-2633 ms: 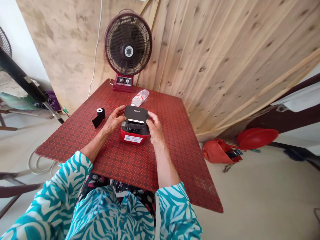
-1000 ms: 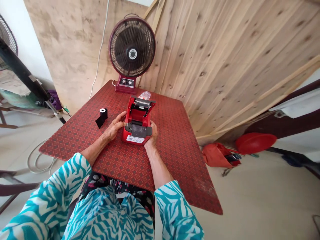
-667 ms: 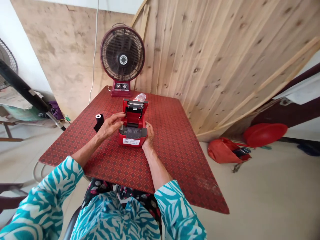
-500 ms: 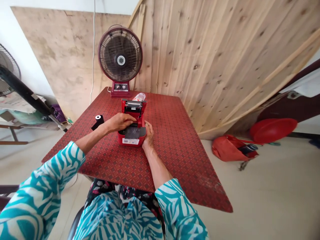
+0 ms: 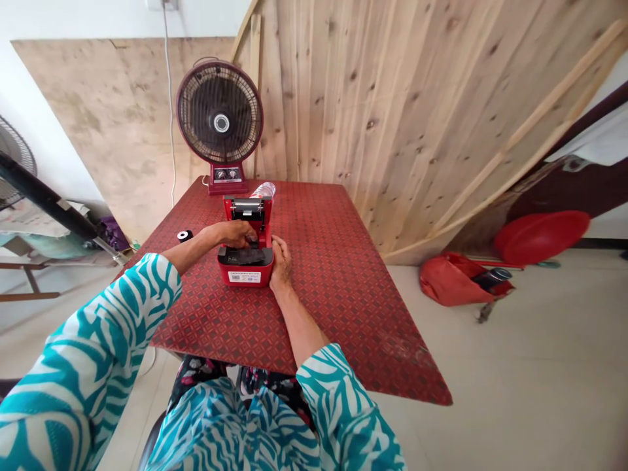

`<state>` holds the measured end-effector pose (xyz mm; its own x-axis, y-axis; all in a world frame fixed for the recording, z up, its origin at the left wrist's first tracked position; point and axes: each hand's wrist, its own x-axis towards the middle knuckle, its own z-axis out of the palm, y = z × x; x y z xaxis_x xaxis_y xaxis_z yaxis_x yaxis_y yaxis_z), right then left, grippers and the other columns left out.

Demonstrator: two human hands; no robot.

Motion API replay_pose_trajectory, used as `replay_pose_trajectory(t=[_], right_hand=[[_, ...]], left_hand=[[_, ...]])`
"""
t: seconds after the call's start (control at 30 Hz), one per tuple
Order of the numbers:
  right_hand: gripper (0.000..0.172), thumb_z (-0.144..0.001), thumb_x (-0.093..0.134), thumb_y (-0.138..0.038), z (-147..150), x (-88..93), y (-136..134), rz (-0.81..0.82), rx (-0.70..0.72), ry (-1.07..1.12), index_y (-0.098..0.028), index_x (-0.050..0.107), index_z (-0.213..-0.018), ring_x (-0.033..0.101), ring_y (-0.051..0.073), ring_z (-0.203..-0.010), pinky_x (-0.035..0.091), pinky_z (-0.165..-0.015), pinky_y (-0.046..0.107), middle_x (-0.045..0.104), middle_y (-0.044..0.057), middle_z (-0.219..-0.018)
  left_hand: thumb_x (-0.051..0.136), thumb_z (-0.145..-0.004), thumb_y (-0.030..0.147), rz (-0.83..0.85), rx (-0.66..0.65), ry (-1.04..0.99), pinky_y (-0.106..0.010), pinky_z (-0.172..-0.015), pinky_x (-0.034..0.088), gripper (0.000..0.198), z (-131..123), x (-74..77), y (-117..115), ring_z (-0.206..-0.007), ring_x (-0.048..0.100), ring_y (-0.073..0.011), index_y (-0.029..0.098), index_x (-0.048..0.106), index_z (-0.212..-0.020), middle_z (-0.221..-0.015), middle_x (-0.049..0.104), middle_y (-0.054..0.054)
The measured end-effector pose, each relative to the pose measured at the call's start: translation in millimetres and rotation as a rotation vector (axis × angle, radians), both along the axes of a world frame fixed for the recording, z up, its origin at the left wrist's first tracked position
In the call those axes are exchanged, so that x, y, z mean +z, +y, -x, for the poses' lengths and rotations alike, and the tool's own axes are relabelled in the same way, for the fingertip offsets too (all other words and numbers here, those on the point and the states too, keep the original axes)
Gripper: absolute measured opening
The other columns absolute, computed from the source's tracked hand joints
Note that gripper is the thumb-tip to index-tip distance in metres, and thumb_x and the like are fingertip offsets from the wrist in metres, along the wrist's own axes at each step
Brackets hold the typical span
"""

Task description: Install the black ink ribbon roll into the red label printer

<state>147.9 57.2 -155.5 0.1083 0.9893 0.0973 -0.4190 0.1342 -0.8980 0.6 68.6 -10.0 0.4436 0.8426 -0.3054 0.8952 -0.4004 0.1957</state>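
Observation:
A red label printer (image 5: 246,267) stands on the table with its lid raised and leaning back. My left hand (image 5: 239,233) reaches into the opening from the left, fingers curled downward; what they grip is hidden. Just in front of those fingers, black film (image 5: 243,256) lies across the printer's front part. With my right hand (image 5: 280,261) I hold the printer's right side, the fingers running along its wall. Left of the printer, partly behind my left forearm, is a black roll with a white core (image 5: 184,235).
A maroon fan (image 5: 220,123) stands at the back of the patterned red table (image 5: 338,288). Behind the printer lies a clear plastic bottle (image 5: 263,190). An orange bag (image 5: 449,280) and a red basin (image 5: 542,237) are on the right, beyond the table.
My left hand has gone deeper into the printer, its fingers curling more. The black film has drawn back from over the front edge. The right hand keeps its hold; the view has shifted slightly.

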Motion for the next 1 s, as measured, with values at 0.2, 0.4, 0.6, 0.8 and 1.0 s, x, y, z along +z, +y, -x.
replay_pose_trajectory(t=[0.2, 0.4, 0.6, 0.8, 1.0], right_hand=[[0.036, -0.08, 0.064, -0.052, 0, 0.8, 0, 0.002, -0.007, -0.005, -0.025, 0.074, -0.103, 0.065, 0.022, -0.108, 0.051, -0.096, 0.037, 0.076, 0.002, -0.109], [0.04, -0.078, 0.066, -0.054, -3, 1.8, 0, 0.012, 0.005, 0.003, -0.024, 0.074, -0.103, 0.064, 0.021, -0.107, 0.052, -0.093, 0.036, 0.076, 0.003, -0.108], [0.039, -0.078, 0.065, -0.054, -5, 4.0, -2, 0.015, 0.015, -0.012, -0.024, 0.073, -0.102, 0.065, 0.021, -0.105, 0.052, -0.092, 0.035, 0.076, 0.003, -0.107], [0.041, -0.079, 0.063, -0.055, -6, 0.2, -1, 0.029, 0.022, -0.023, -0.024, 0.072, -0.105, 0.066, 0.021, -0.101, 0.052, -0.09, 0.036, 0.076, 0.003, -0.104], [0.046, -0.077, 0.064, -0.057, -6, -3.8, 0, 0.054, 0.004, -0.025, -0.022, 0.072, -0.107, 0.067, 0.02, -0.094, 0.051, -0.085, 0.034, 0.077, 0.002, -0.1]], left_hand=[[0.065, -0.08, 0.018, -0.121, 0.077, 0.012, -0.026, -0.087, 0.051, 0.041, 0, -5.5, -6, -0.106, 0.07, -0.0226, 0.017, 0.067, -0.121, -0.117, 0.075, -0.009], [0.066, -0.079, 0.019, -0.243, 0.074, -0.04, -0.032, -0.095, 0.053, 0.047, -1, -2.9, -10, -0.116, 0.069, -0.0273, 0.021, 0.067, -0.126, -0.127, 0.072, -0.009], [0.066, -0.077, 0.017, -0.252, 0.045, -0.172, -0.033, -0.101, 0.051, 0.042, 2, 6.5, -27, -0.117, 0.069, -0.0256, 0.021, 0.072, -0.118, -0.125, 0.074, -0.007], [0.07, -0.074, 0.023, -0.355, 0.315, -0.819, -0.029, -0.084, 0.055, 0.034, 61, 30.7, -54, -0.088, 0.069, -0.0165, 0.017, 0.066, -0.107, -0.097, 0.074, -0.003], [0.067, -0.059, 0.011, -0.387, 0.694, -0.825, -0.025, -0.069, 0.05, 0.032, 117, 2.0, -17, -0.072, 0.063, -0.0138, 0.018, 0.058, -0.089, -0.078, 0.066, 0.002]])
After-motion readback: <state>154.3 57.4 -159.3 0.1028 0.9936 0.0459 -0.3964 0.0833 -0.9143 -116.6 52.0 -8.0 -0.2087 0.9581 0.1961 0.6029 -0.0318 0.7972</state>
